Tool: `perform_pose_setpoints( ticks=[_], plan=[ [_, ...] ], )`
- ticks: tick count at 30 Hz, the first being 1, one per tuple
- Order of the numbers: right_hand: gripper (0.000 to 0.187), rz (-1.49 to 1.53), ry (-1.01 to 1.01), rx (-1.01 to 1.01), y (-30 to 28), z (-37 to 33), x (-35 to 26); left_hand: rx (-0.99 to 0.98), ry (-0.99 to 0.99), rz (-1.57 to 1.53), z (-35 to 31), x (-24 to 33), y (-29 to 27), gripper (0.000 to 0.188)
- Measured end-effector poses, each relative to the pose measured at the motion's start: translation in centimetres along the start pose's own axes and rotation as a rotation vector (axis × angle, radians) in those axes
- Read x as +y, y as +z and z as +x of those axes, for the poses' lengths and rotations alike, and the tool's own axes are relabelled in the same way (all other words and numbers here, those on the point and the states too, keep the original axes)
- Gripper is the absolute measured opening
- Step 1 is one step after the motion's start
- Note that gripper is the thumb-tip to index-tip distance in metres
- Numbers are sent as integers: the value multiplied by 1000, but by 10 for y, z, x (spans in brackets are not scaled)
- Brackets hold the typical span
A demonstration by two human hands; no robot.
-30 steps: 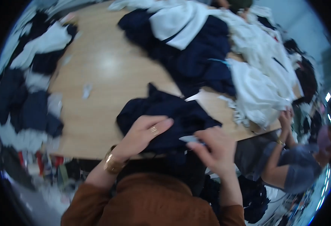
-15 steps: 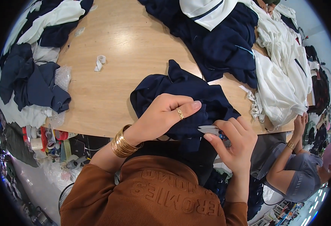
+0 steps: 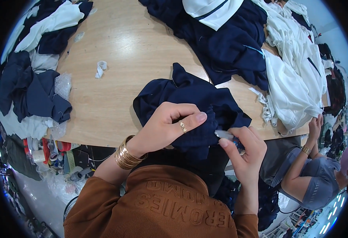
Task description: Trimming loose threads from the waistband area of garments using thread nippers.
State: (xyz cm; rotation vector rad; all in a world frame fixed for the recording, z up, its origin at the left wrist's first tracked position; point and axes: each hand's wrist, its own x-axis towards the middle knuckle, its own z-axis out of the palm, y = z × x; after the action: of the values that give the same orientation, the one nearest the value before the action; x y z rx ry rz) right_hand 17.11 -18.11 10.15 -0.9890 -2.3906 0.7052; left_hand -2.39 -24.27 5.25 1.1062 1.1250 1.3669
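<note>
Navy blue cloth (image 3: 189, 93) lies bunched up on the wooden table (image 3: 110, 95), at the near edge, right in front of the person. The left hand (image 3: 172, 123) is grasping the cloth, with its thumb on top. Most of its fingertips are hidden. It has 1 gold ring (image 3: 183, 126), and a stack of gold bangles (image 3: 128, 156) sits on the wrist. The right hand (image 3: 247, 148) is gripping small thread snips (image 3: 224, 135) between thumb and fingers. The pale blades point left, at the cloth's near side. They look blurry, so I cannot tell if they are apart.

Past the cloth is a big navy garment (image 3: 229, 51), with 1 white garment (image 3: 213, 12) on top that has a dark stripe. White clothes (image 3: 293, 87) are heaped to the right. A co-worker's hand (image 3: 316, 125) touches their near end. A curled white strip (image 3: 101, 69) lies on the left part of the table. Farther left, dark trousers-coloured cloth (image 3: 41, 95) sits beside bubble wrap (image 3: 63, 85).
</note>
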Motion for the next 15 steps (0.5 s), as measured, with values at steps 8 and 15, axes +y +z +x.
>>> perform_pose_setpoints(
  ticks=[8, 15],
  plan=[
    [23, -45, -54, 31, -2, -2, -3, 26, 19, 79, 1, 1, 4, 28],
    [26, -137, -4, 10, -6, -4, -9, 27, 38, 113, 2, 2, 6, 27]
  ],
)
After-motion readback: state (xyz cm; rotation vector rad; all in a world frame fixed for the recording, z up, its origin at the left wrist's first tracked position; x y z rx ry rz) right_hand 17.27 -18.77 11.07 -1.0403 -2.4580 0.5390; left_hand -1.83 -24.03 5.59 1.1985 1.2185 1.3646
